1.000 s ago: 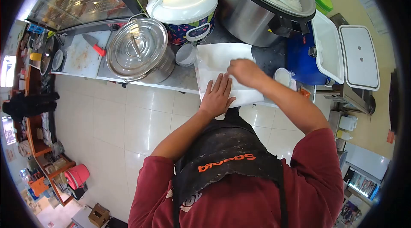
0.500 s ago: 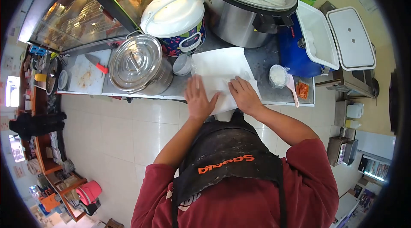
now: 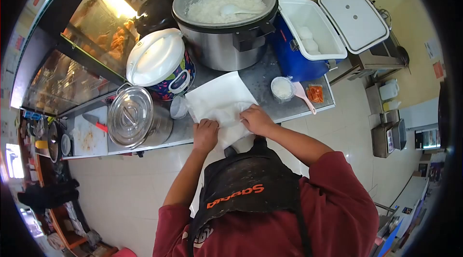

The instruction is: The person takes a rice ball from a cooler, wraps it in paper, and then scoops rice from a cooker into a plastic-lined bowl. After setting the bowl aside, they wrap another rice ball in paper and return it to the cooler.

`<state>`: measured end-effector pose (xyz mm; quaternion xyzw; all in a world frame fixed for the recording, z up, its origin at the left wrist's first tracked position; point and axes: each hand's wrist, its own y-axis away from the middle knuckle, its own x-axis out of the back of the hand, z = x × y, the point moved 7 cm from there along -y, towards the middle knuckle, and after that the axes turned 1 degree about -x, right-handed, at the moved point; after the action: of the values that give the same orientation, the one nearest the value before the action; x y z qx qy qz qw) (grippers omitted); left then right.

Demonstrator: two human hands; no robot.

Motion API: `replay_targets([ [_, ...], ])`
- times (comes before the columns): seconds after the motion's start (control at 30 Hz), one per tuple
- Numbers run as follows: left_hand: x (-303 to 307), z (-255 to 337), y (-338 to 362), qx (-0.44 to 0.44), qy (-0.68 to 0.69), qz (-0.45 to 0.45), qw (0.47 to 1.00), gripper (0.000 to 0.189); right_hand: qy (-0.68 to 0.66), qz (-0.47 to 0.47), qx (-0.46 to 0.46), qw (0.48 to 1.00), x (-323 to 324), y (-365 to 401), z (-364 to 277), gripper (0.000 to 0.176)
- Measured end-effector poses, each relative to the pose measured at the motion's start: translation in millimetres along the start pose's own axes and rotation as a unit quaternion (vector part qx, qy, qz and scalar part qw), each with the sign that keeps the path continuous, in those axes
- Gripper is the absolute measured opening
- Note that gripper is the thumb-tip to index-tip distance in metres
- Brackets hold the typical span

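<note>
A white paper sheet (image 3: pixel 222 90) lies at the counter's front edge, its near part hanging past it. Across its middle is a whitish, wrinkled area, perhaps a thin plastic sheet or folded paper; I cannot make out which. My left hand (image 3: pixel 206 135) is closed at the sheet's left side, fingers curled over it. On the right, my right hand (image 3: pixel 256 119) grips the sheet with bent fingers. Close to the left hand stands a clear plastic cup (image 3: pixel 178 107). A rice-filled cup (image 3: pixel 282 88), a pink rice paddle (image 3: pixel 304 97) and a packet of orange-red food (image 3: pixel 315 93) lie to the right.
A big rice cooker (image 3: pixel 226 47) holds white rice and a scoop. Beside it stand a blue cooler (image 3: pixel 299 61) with its lid open, a patterned pot (image 3: pixel 159 64) and a lidded steel pot (image 3: pixel 154 124). A knife (image 3: pixel 95 122) rests on a cutting board (image 3: pixel 89 136), below a glass food warmer (image 3: pixel 77 59).
Both hands went from lying flat on the paper to curling their fingers at its sides. The paper's middle is now more wrinkled. The camera view has shifted and turned.
</note>
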<state>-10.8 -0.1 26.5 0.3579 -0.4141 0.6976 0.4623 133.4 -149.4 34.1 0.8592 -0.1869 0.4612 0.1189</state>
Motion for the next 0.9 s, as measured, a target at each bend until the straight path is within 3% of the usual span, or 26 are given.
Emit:
replay_targets([
  [0.1,10.9,-9.8,-21.2,0.047,0.024,-0.133,0.990,0.010,-0.018,-0.072,-0.038,0.997,-0.7,-19.5,15.6,0.019],
  [0.2,-6.0,-42.5,-33.9,0.164,0.182,-0.208,0.947,0.013,-0.086,-0.153,-0.087,0.981,-8.0,-45.9,38.0,0.017],
  [0.3,-42.3,-73.3,-39.0,0.180,0.200,-0.260,0.927,0.024,-0.070,-0.203,-0.097,0.972,-12.1,-73.2,42.3,0.019],
  [0.4,-40.6,-76.2,-39.2,0.274,0.234,-0.235,0.903,0.049,-0.006,-0.214,-0.120,0.970,-8.0,-88.9,32.8,0.027],
  [0.5,5.6,-39.1,-67.3,0.215,-0.010,-0.234,0.948,0.069,0.118,-0.269,-0.077,0.953,-6.2,-108.3,16.8,0.039],
  [0.53,18.6,-28.2,-72.9,0.182,-0.068,-0.178,0.965,0.059,0.180,-0.297,-0.070,0.935,4.3,-113.5,3.8,0.043],
  [0.6,10.5,-22.9,-79.6,0.113,-0.104,-0.209,0.966,0.045,0.266,-0.341,-0.046,0.900,1.2,-122.2,-5.4,0.055],
  [0.63,6.7,-21.1,-81.9,0.077,-0.121,-0.223,0.964,0.038,0.262,-0.346,-0.042,0.900,-2.2,-123.7,-6.6,0.051],
  [0.7,-10.2,-32.0,-74.2,0.096,-0.082,-0.215,0.968,0.024,0.255,-0.357,-0.034,0.898,-8.2,-121.5,-5.8,0.044],
  [0.83,-25.5,-34.6,-42.7,0.212,-0.002,-0.115,0.971,0.009,0.152,-0.154,-0.008,0.976,-3.3,-88.5,10.2,0.026],
  [0.9,-32.9,-25.5,-24.7,0.218,0.001,-0.034,0.975,0.009,0.080,-0.076,-0.027,0.993,-6.2,-64.3,16.8,0.019],
])
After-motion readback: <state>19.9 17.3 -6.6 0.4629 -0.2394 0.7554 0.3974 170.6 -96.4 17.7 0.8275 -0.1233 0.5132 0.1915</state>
